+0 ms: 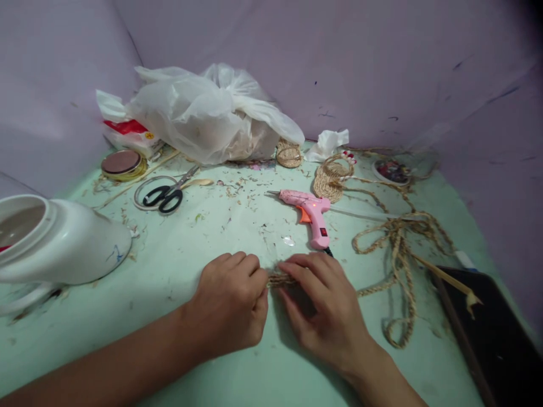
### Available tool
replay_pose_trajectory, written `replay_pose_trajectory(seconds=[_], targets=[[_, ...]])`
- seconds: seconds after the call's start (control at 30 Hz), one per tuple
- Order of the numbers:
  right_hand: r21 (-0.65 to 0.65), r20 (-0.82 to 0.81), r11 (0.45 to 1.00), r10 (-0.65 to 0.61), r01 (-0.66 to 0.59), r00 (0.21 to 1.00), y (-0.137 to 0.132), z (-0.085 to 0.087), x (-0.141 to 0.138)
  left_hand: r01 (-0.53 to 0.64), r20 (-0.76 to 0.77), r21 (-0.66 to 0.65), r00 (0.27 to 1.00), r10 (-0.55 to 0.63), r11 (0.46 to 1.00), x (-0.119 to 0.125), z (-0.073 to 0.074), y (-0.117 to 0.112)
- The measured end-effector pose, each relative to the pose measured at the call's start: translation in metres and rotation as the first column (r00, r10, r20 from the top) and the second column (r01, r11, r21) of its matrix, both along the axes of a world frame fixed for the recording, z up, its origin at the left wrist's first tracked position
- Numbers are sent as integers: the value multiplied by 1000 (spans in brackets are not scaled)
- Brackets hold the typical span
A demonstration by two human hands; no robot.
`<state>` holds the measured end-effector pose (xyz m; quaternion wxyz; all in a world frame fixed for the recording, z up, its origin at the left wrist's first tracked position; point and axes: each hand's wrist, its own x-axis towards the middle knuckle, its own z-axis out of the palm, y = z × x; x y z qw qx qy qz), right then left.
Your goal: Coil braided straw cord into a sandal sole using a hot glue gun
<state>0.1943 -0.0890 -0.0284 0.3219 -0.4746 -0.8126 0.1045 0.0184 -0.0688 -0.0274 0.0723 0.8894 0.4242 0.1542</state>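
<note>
Between my two hands is a small piece of coiled braided rope [280,280], seen nearly edge-on. My left hand [233,299] is closed around its left end, thumb tucked toward me. My right hand [320,305] pinches the right part, with fingertips above and thumb below. From beside the right hand a braided cord [377,289] runs to a loose, looped heap [399,232] on the right. A pink glue gun [311,212] lies just beyond my hands, its nozzle pointing left and a small orange light showing on its body.
Black-handled scissors [169,195] lie on a ring at the left, near a white jug [89,240] on its side. A knotted plastic bag [203,118] stands along the back wall. A coiled rope piece [333,181] lies at the back, and a dark phone-like slab [492,333] at the right.
</note>
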Motion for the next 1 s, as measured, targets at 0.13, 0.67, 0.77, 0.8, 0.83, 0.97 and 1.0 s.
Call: replay_pose_trajectory(seconds=[0.13, 0.67, 0.77, 0.8, 0.83, 0.97, 1.0], targets=[[17, 124, 988, -151, 150, 981, -11, 7, 14, 18, 7, 24, 1000, -18, 1000, -1, -1, 0], [-282, 142, 957, -31, 70, 989, -25, 10, 15, 29, 50, 108, 998, -34, 994, 5, -2, 4], [-317, 170, 946, -19, 73, 985, -25, 9, 17, 38, 52, 135, 998, -46, 990, 6, -2, 4], [-310, 169, 948, -17, 70, 985, -25, 8, 17, 43, 47, 142, 998, -50, 989, 6, -2, 4], [-285, 171, 956, -23, 72, 985, -25, 7, 18, 51, 39, 143, 998, -57, 988, 6, -2, 4], [-105, 227, 985, -112, 138, 967, -24, 3, 19, 86, -14, 106, 996, -85, 991, 4, 1, 4], [-74, 237, 985, -132, 153, 962, -24, 3, 18, 94, -31, 96, 995, -91, 991, 4, 2, 4]])
